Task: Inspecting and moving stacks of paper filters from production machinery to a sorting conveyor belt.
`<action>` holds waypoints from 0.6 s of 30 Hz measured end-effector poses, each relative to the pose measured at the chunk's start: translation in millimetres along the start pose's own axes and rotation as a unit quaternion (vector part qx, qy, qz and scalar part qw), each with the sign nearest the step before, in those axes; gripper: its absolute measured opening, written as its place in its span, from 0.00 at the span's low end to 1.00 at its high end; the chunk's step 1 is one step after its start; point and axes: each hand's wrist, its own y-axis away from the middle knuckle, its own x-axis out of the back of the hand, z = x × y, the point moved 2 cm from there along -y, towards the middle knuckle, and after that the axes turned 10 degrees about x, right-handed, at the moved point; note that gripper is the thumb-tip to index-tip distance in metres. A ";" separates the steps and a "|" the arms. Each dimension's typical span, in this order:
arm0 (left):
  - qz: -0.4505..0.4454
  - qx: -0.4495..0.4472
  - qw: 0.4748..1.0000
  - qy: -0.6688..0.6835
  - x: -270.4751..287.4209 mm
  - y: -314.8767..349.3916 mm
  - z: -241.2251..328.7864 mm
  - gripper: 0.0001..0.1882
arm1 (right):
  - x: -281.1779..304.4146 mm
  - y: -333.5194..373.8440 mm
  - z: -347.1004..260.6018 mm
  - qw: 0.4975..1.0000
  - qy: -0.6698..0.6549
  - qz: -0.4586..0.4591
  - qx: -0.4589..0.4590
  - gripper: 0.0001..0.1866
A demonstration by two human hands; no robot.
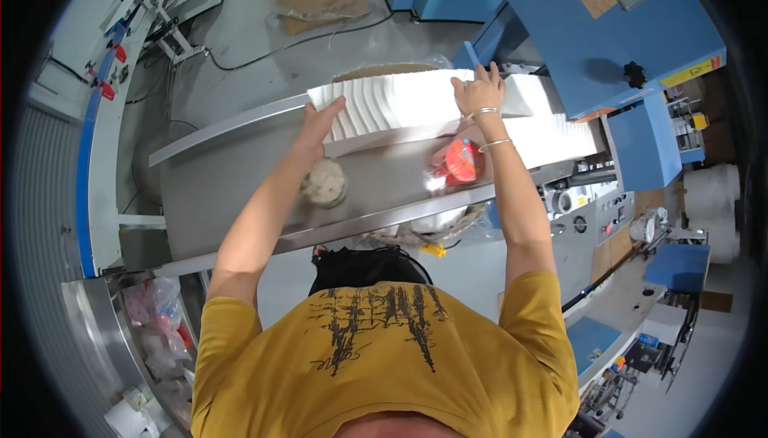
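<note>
A long row of white sheets [400, 106], fanned into waves at its left part, lies along the far side of a metal trough [232, 174]. At the row's left end, my left hand [322, 124] holds the sheets with its fingers along the edge. My right hand [480, 92], a bracelet at its wrist, rests on the row further right, fingers spread toward the far edge. More white sheets [560, 130] continue to the right of it. Nearer me in the trough are a round tub with whitish contents [325, 183] and a red container [462, 161], slightly blurred.
A large blue machine [632, 38] with a black knob stands at the far right, above the trough's end. Along the left runs a white and blue-edged machine frame [100, 158]. A cable [296, 54] crosses the floor beyond. Plastic bags [164, 318] fill a bin at lower left.
</note>
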 end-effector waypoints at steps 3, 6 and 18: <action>0.012 -0.004 1.000 0.016 59.4 3.3 1.7 0.47 | 7.2 3.7 -56.7 1.000 -0.019 0.007 0.011 0.28; 0.073 0.026 0.996 -0.037 138.5 9.6 4.7 0.52 | 14.0 14.8 -121.0 1.000 -0.019 0.006 0.009 0.30; -0.011 -0.014 0.998 -0.055 219.7 58.5 30.4 0.46 | -2.6 53.7 -156.8 0.897 -0.399 -0.150 -0.114 0.49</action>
